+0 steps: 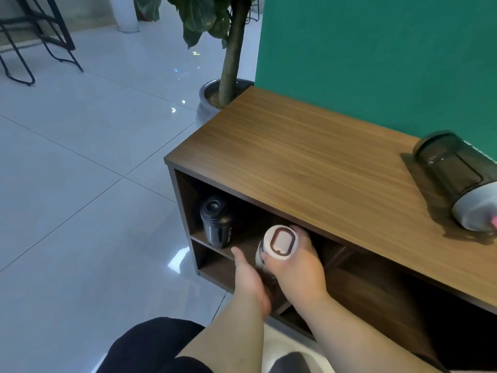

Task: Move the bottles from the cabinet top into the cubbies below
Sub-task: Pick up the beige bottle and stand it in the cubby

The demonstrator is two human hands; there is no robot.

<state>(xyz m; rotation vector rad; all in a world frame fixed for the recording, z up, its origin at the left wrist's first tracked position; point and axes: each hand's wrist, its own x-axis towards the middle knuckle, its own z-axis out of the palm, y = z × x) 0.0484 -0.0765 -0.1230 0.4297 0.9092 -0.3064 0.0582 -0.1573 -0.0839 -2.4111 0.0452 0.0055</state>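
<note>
Reaching in from the bottom edge of the frame, two bare forearms meet at the open front of a low wood-grain cabinet (pixel 309 157). Right hand (pixel 298 267), centre of the frame: fingers wrapped around a white cylindrical bottle with a brown oval ring on its lid (pixel 279 244), held lid-up at the mouth of the upper cubby, just under the cabinet top. Left hand (pixel 248 275), just left of it: open and empty, fingers extended toward the shelf edge, beside the white bottle; contact with it cannot be confirmed. Above and left of the hands, a black plastic shaker bottle (pixel 216 220) stands upright inside the leftmost upper cubby. At the right edge of the frame, a dark translucent bottle with a grey cap (pixel 457 179) lies on its side on the cabinet top, against the green wall (pixel 376 57). Upper centre: a potted plant (pixel 228 63) behind the cabinet's far corner, on the pale tiled floor (pixel 80 170).
</note>
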